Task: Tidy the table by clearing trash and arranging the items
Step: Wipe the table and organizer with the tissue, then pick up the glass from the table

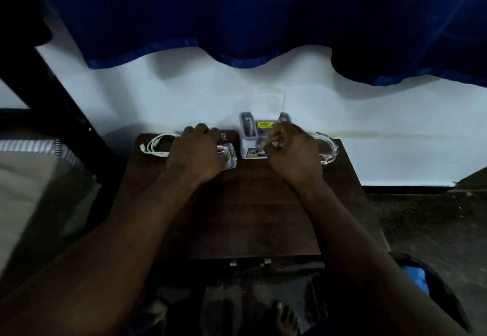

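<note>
My left hand (195, 151) lies over a dark flat case (228, 135) at the back of the wooden table (245, 212), its fingers curled onto a clear plastic pack (229, 157). My right hand (292, 148) is curled against the right side of a white box (249, 138) with a yellow label, thumb and fingertips on it. A coiled white cable (155, 146) lies left of my left hand. A clear glass dish (328, 148) sits behind my right hand, partly hidden by it.
A white wall and a blue curtain (237, 14) stand just behind the table. A dark frame (52, 93) and striped bedding (29, 148) are at the left. A blue-lined bin (419, 277) sits on the floor at the lower right, and a bare foot (286, 317) is under the table.
</note>
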`<state>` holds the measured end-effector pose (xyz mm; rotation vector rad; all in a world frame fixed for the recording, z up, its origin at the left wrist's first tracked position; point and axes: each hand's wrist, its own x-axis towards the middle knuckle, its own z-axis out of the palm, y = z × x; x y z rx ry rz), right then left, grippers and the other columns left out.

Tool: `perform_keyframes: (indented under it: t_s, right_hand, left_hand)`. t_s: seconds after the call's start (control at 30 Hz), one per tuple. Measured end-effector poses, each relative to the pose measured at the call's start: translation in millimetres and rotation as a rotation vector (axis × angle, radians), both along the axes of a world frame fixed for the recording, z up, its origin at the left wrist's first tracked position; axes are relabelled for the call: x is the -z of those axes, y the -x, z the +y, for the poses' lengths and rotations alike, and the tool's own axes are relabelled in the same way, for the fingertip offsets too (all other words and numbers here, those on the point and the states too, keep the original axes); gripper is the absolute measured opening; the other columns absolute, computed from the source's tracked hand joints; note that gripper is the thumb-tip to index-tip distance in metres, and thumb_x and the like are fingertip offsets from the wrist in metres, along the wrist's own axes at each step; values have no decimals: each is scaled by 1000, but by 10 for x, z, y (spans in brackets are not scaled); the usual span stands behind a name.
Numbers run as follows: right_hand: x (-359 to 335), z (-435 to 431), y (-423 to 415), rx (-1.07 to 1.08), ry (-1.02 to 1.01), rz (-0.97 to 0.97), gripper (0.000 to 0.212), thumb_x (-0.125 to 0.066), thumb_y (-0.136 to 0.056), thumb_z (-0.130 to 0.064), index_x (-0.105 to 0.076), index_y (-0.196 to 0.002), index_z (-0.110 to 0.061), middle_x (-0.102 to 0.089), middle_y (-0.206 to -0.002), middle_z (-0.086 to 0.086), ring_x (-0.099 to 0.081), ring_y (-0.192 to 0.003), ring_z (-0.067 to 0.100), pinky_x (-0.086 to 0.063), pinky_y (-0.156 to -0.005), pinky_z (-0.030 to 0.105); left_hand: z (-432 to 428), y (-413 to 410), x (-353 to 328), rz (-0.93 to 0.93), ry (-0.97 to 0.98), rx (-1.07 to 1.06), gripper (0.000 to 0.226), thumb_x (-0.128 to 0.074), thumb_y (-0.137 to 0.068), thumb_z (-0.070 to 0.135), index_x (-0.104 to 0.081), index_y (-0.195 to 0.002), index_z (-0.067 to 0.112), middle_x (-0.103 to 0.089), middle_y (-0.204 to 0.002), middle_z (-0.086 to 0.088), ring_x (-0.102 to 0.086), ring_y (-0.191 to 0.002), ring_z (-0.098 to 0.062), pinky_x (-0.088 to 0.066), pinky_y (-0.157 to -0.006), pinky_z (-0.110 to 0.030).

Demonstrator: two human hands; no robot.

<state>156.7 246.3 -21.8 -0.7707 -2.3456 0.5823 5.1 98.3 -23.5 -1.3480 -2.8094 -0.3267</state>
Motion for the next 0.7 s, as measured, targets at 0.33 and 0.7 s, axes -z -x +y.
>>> perform_keyframes:
  t_s: [0.33, 0.7]
  right_hand:
    - [112, -485, -292, -134, 237, -305, 19, -81, -78, -39, -68, -88, -29, -75, -90, -10, -70, -89, 10, -57, -85, 35]
    - [334, 579, -562, 293, 245, -257, 23, -77, -82, -38, -75, -100, -24, -76, -110, 1, -69, -109, 25, -50, -89, 29]
  left_hand:
    - [-206, -220, 101, 80, 161, -66, 54, -67, -82, 33, -56, -134, 26, -51, -141, -7, -39, -134, -32, -35, -104, -54]
    - [184, -228, 189, -63, 299, -11, 71, -70, -70, 62, -55, -128, 24, -62, -130, -5, -57, -121, -31, -41, -99, -54]
